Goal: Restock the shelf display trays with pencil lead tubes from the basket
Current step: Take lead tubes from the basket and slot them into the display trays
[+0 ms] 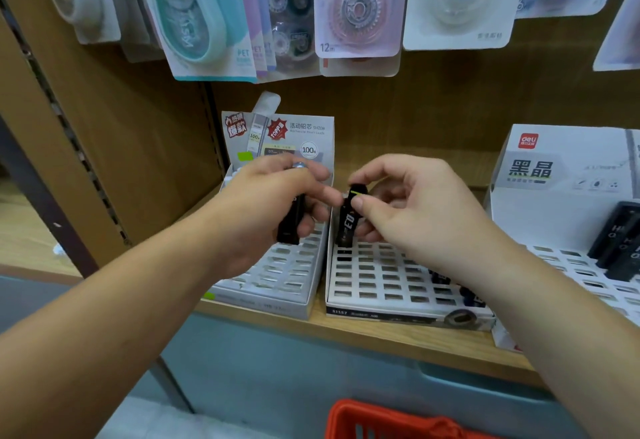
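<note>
Above the trays, left hand, right hand: each grip round a tube

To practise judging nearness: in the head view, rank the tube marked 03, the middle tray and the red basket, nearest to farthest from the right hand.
1. tube marked 03, pinched in the right hand.
2. middle tray, on the shelf beneath.
3. red basket, well below the shelf.

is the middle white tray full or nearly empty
Nearly empty: the white gridded middle display tray shows mostly bare slots, with few dark tubes at right.
</note>
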